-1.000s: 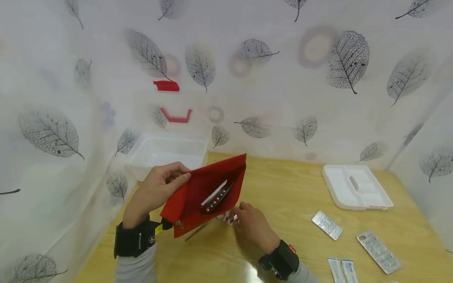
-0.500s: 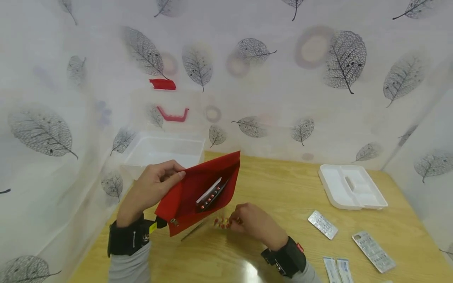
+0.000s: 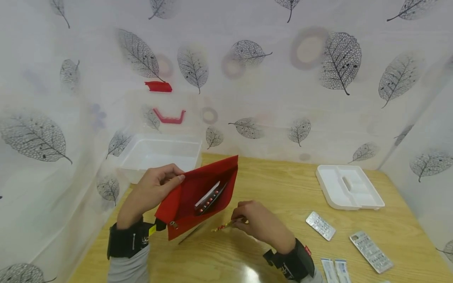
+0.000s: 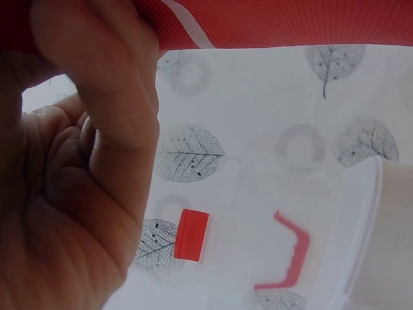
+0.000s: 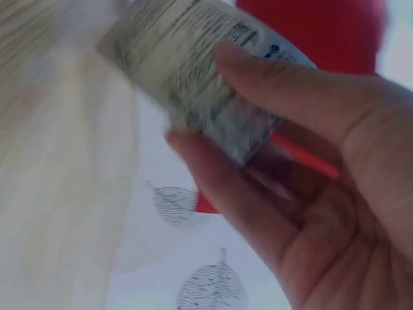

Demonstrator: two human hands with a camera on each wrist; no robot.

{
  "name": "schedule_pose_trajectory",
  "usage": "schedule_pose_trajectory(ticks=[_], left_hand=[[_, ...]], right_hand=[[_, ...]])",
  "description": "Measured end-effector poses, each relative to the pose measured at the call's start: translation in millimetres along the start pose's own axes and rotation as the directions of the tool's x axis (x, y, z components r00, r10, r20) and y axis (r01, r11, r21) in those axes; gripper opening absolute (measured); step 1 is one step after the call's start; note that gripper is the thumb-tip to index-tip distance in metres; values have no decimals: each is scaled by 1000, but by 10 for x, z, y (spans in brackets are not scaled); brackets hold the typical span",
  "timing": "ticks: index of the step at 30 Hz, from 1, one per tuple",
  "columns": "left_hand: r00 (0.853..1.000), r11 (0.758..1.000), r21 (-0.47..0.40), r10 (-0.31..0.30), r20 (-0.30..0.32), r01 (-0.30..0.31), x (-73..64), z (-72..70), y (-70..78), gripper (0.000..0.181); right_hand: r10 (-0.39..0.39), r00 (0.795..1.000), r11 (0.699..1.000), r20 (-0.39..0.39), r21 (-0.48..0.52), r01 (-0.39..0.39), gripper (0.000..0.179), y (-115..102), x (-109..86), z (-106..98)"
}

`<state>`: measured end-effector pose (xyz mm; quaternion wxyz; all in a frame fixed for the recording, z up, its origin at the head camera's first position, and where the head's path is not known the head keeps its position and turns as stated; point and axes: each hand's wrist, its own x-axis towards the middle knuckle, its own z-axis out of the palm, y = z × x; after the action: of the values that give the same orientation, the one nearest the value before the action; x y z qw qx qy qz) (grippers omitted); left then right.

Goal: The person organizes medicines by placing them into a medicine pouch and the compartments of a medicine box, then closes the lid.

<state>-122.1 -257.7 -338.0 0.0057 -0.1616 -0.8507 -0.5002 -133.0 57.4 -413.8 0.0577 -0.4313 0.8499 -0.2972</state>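
Observation:
My left hand (image 3: 152, 192) grips the upper left edge of a red fabric pouch (image 3: 212, 168), thumb in front. The pouch is tilted, its mouth gaping toward me, and a metal zip pull (image 3: 174, 225) shows at its lower left corner. Inside lie a blister pack with red capsules (image 3: 209, 198) and a pale flat piece. Low at the pouch's right, my right hand (image 3: 265, 224) pinches another blister pack (image 3: 221, 227) of red and yellow capsules, seen nearly edge-on in the head view. The right wrist view shows the printed foil back of this blister pack (image 5: 187, 58) between thumb and fingers.
On the table's right lie two silver blister packs (image 3: 320, 226) and two small white-and-blue sachets (image 3: 329, 270). A white divided tray (image 3: 332, 192) stands behind them. At the back left is a translucent bin (image 3: 129, 157); a red handle (image 3: 170, 118) shows above it.
My right hand has drawn the blister pack out from behind the pouch's lower edge and turned it nearly edge-on. The left hand keeps its grip on the pouch. The head view has shifted slightly.

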Motion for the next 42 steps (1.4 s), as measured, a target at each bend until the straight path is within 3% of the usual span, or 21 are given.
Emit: schedule_pose_trajectory(ticks=[3,6,10,14,18,20,22,25,28,32,38,42], left_hand=[[1000,1000,21,6,-3,-6,7,1,-4,10],[1000,999,44,8,-9,-7,18,5,-7,10],[1000,998,58,7,-4,-6,25,23,-3,10],[1000,998,55,-5,17,4,25,56,4,9],[999,999,36,-7,40,6,36,95,-1,9],[999,999,32,0,55,-2,48,112,-8,9],[998,1000,26,5,70,-7,59,125,-11,10],[996,1000,7,12,93,-13,71,135,-11,10],[994,1000,-26,17,111,-14,80,143,-11,11],[990,998,-46,50,130,-44,102,167,-24,10],[985,995,-34,95,141,-91,145,189,-22,10],[984,994,-7,113,137,-113,174,177,-11,10]], right_hand=[[-54,996,994,73,101,47,17,-101,-73,-133],[-138,986,984,89,126,127,25,-235,-155,-259],[-222,974,971,-41,84,225,21,-385,-224,-403],[-269,941,956,-203,66,287,22,-484,-194,-560],[-293,900,954,-322,-28,300,28,-539,-49,-691],[-283,892,959,-352,-103,264,28,-542,48,-709],[-266,897,961,-352,-168,219,26,-524,155,-689],[-237,922,958,-306,-233,168,19,-476,300,-605],[-203,948,959,-244,-243,143,14,-425,402,-501],[-167,966,968,-197,-220,122,14,-389,464,-397],[-142,973,980,-181,-164,112,18,-353,474,-343],[-162,957,977,-242,-174,122,19,-354,422,-322]])
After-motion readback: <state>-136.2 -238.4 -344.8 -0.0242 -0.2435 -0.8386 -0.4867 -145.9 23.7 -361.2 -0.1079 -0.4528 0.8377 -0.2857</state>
